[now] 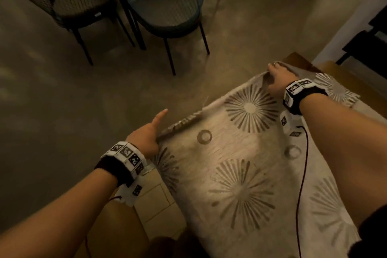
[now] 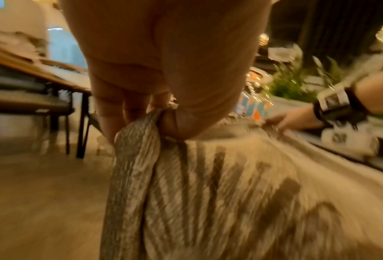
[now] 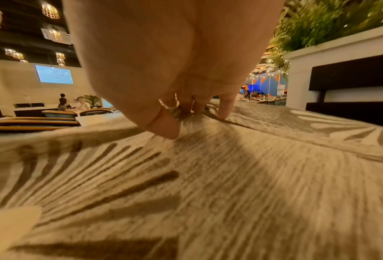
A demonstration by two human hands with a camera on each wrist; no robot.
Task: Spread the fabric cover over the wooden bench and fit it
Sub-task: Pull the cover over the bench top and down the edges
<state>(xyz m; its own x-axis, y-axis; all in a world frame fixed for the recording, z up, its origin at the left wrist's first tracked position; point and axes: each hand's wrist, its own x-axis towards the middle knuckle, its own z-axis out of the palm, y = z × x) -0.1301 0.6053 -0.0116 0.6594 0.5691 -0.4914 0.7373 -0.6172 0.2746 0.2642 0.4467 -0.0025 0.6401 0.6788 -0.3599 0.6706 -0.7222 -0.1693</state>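
Observation:
The fabric cover, beige with dark sunburst prints, lies spread over the wooden bench, whose bare far end shows beyond the cloth. My left hand grips the cover's left edge, index finger pointing out. In the left wrist view that hand pinches a bunched fold of the cover. My right hand holds the cover's far corner. From the right wrist, its fingers curl into a raised ridge of the cover while the thumb presses down beside it.
Two dark chairs and a table leg stand on the floor beyond the bench. A white planter wall with greenery and dark furniture lie to the right. A thin cable trails over the cloth from my right wrist.

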